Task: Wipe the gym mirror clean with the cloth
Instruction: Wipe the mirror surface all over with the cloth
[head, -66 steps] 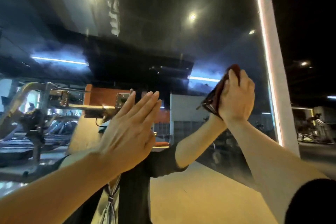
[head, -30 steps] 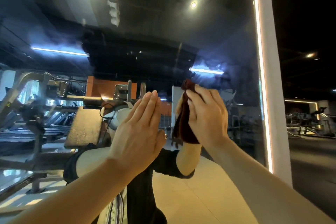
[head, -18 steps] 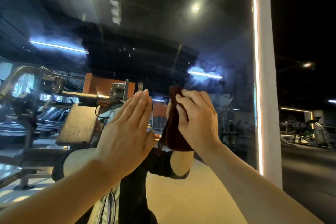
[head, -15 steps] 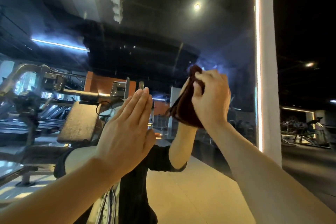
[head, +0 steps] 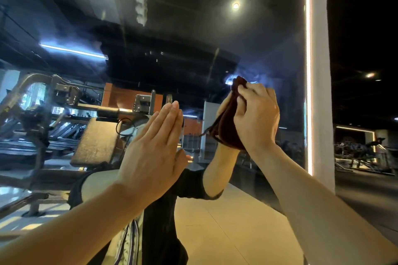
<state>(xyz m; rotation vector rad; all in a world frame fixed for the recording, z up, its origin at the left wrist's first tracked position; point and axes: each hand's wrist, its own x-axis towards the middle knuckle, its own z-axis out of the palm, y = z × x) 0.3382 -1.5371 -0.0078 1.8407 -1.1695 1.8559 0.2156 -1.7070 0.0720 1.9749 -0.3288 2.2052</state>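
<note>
Two hands and one cloth meet one mirror (head: 193, 28). The left hand (head: 154, 153) lies flat against the glass, fingers straight and together. To its right, the right hand (head: 256, 118) presses the cloth (head: 226, 129) to the mirror, fingers curled round it. The cloth is dark maroon, bunched, with a loose thread trailing left.
</note>
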